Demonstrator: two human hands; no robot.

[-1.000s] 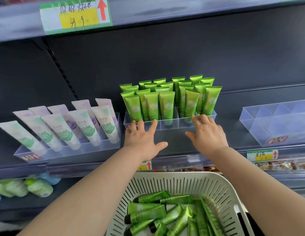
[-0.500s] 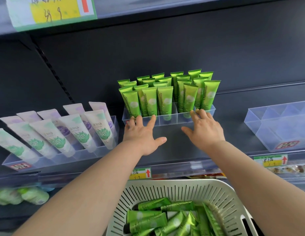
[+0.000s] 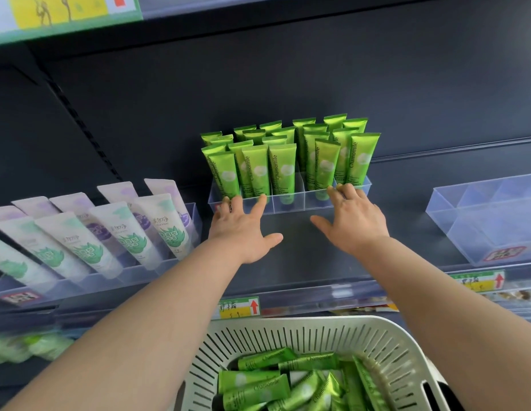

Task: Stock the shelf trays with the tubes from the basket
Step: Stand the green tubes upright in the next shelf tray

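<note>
A clear divided tray point(image 3: 291, 203) stands at the back of the dark shelf, packed with several upright green Chamomile tubes point(image 3: 283, 170). My left hand point(image 3: 243, 229) lies flat on the shelf with straight fingertips against the tray's front left wall. My right hand point(image 3: 351, 218) reaches the tray's front right, its fingertips bent over the rim. A white slotted basket point(image 3: 385, 348) sits at the bottom centre and holds several more green tubes point(image 3: 258, 388) lying loose.
To the left, a clear tray point(image 3: 187, 256) holds several white tubes leaning back. An empty clear divided tray point(image 3: 480, 232) sits on the right. Price tags point(image 3: 239, 307) line the shelf edge. A lower shelf shows pale green bottles point(image 3: 26, 348).
Both hands have slid forward with the green tube tray, which now sits deeper on the shelf. The view has tilted so the basket shows lower in frame.
</note>
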